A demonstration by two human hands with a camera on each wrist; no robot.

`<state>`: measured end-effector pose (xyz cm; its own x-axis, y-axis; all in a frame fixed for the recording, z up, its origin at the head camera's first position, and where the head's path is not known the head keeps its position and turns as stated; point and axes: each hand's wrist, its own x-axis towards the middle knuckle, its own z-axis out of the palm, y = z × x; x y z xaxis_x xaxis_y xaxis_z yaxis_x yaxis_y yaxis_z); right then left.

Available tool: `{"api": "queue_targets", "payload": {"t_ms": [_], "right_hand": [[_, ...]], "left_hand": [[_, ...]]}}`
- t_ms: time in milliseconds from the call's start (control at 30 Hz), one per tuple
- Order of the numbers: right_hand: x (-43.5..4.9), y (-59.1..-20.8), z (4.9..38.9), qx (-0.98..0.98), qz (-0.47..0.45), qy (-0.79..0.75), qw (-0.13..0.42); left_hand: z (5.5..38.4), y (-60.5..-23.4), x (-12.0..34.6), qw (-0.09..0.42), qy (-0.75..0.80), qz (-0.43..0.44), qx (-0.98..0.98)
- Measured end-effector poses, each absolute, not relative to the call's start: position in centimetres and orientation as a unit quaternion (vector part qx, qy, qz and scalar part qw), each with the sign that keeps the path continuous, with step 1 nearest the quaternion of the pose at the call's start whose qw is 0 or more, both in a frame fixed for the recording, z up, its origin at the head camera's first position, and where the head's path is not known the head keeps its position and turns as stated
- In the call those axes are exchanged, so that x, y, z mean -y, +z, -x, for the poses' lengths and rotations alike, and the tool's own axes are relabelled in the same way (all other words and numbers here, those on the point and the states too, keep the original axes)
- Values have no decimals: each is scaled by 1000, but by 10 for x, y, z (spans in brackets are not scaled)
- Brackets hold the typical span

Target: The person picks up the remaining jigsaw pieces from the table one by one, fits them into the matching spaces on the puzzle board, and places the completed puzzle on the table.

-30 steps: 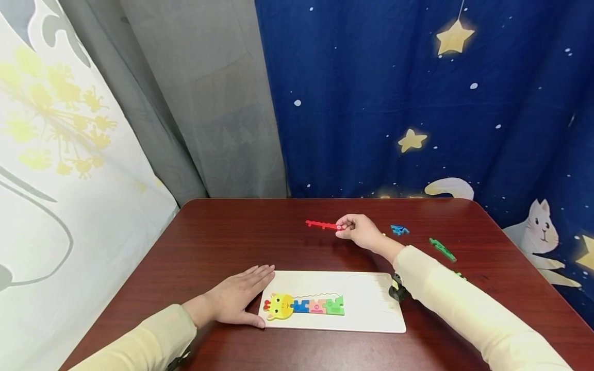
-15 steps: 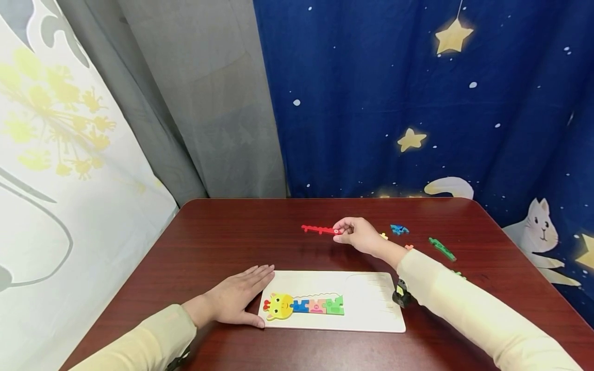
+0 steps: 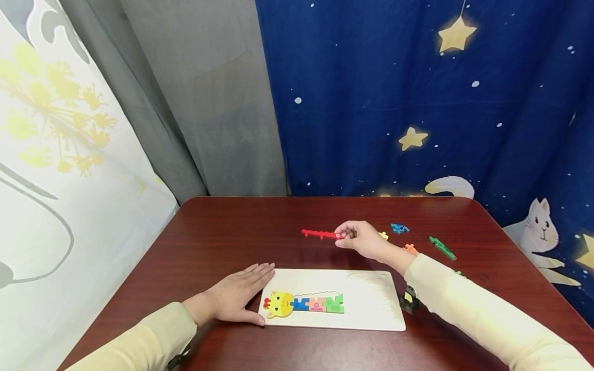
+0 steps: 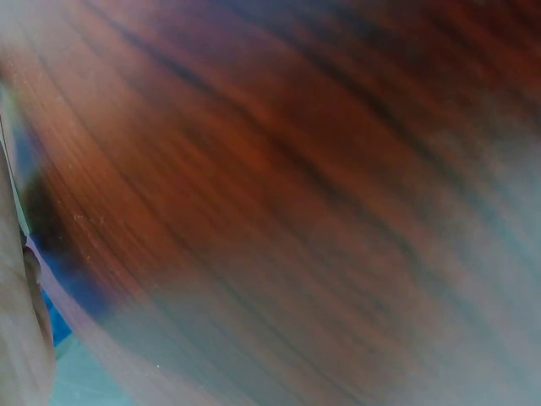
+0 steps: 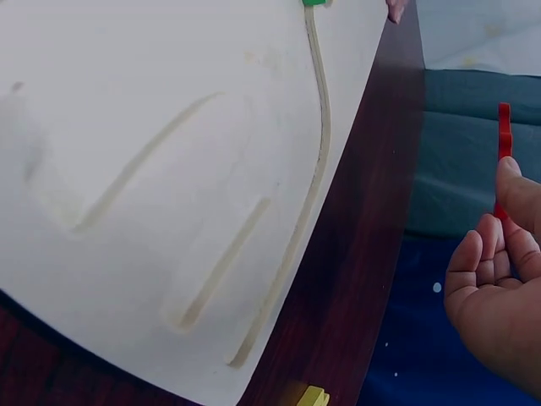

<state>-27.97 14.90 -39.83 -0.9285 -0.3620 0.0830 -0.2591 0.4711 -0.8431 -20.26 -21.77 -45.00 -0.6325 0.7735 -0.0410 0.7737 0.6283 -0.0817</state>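
Observation:
My right hand (image 3: 364, 240) pinches one end of a long red puzzle piece (image 3: 320, 234) with knobbed edges, held above the table beyond the board. The right wrist view shows the red piece edge-on between thumb and fingers. My left hand (image 3: 236, 296) lies with fingers extended at the left end of a pale wooden puzzle board (image 3: 371, 309), touching its edge. Set in the board are a yellow giraffe head (image 3: 280, 304) and joined blue (image 3: 301, 304), pink (image 3: 317, 305) and green (image 3: 335, 305) pieces. Carved grooves mark the board's right part. The left wrist view is mostly blurred tabletop.
Loose pieces lie to the right on the brown table (image 3: 223, 237): a blue piece (image 3: 400, 228), a yellow piece (image 3: 383, 235), an orange piece (image 3: 410, 249) and a long green piece (image 3: 442, 248). Another green piece is partly hidden by the right sleeve. Curtains hang behind the table.
My right hand has come slightly nearer the board with the red piece, uncovering the yellow and orange pieces. The left hand and the board have stayed put.

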Motion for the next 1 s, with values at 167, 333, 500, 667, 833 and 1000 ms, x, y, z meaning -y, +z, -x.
{"api": "queue_targets", "payload": {"t_ms": [167, 333, 500, 667, 833, 1000], "right_hand": [[-150, -397, 273, -855, 191, -478, 54], [-149, -397, 266, -856, 194, -475, 56], [-150, -399, 261, -854, 194, -479, 61], [-151, -400, 255, -851, 206, -478, 62], [-150, -402, 249, -853, 201, -477, 71], [-149, -405, 243, -850, 202, -482, 76]], "left_hand": [[203, -450, 218, -1, -48, -430, -902], [203, -449, 219, 0, -49, -429, -902], [202, -448, 219, -1, -47, -431, -901], [202, -448, 218, -2, -48, -431, -901], [202, -449, 218, 0, -47, -430, -902], [203, -449, 219, -1, -47, -430, -902]]}}
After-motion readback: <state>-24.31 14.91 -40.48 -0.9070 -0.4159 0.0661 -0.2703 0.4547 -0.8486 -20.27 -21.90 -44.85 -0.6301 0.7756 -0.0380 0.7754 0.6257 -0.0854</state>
